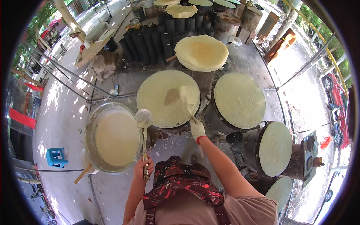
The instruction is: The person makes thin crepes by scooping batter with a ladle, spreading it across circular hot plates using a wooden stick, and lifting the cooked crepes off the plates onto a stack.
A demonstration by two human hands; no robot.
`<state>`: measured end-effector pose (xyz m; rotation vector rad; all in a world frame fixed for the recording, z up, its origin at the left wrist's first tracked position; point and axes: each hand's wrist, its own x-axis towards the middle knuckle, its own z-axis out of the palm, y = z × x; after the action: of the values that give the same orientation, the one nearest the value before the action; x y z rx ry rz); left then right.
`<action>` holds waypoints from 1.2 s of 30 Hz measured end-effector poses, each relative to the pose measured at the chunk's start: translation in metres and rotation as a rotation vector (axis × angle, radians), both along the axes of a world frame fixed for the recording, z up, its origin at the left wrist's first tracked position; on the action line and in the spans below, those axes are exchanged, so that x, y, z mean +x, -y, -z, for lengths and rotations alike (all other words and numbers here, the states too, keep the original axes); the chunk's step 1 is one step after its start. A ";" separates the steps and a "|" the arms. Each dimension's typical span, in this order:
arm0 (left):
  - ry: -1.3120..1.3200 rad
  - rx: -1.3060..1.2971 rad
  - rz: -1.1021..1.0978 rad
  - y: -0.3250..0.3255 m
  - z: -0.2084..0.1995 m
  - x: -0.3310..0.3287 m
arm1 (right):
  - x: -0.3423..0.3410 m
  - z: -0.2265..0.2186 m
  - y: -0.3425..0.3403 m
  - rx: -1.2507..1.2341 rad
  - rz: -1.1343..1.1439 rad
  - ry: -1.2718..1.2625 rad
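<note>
My left hand [144, 167] is closed around the handle of a metal ladle [144, 139]. The ladle's batter-coated bowl is up between the basin and the nearest griddle. A large metal basin [89, 150] at my left holds pale batter [116, 138]. In a white knit glove, my right hand [197, 129] grips the handle of a flat spreader [186, 96]. Its blurred blade lies over the thin pale crepe [159, 108] that covers the round griddle in front of me. A darker patch shows in the crepe's middle, just left of the blade.
More crepe-covered griddles stand at my right, a nearer one [240, 100] and a lower one [276, 149]. Beyond, a stack of finished crepes [202, 52] sits before black cylindrical briquettes [144, 43]. A blue stool [56, 157] stands at far left; a metal stove [308, 159] is far right.
</note>
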<state>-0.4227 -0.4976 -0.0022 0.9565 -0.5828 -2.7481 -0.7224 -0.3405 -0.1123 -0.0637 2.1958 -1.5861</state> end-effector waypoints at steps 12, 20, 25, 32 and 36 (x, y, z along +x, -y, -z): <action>0.077 0.001 0.028 -0.036 -0.018 -0.033 | -0.072 -0.026 -0.002 0.189 -0.444 -0.183; 0.164 0.062 -0.039 -0.071 -0.014 -0.036 | -0.083 -0.009 -0.019 0.103 -0.580 -0.130; 0.187 -0.026 0.055 -0.058 -0.001 -0.043 | -0.120 -0.005 -0.004 -0.031 -0.378 -0.053; 0.472 -0.498 0.194 -0.027 -0.009 -0.094 | -0.045 -0.017 -0.067 0.028 -0.559 0.265; 0.554 -0.803 0.311 -0.019 0.023 -0.107 | 0.040 -0.008 -0.059 -0.152 0.048 0.499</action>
<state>-0.5300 -0.4788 -0.0253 1.4417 -1.8602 -2.0509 -0.6829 -0.2811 -0.1047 0.3090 1.7035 -1.5847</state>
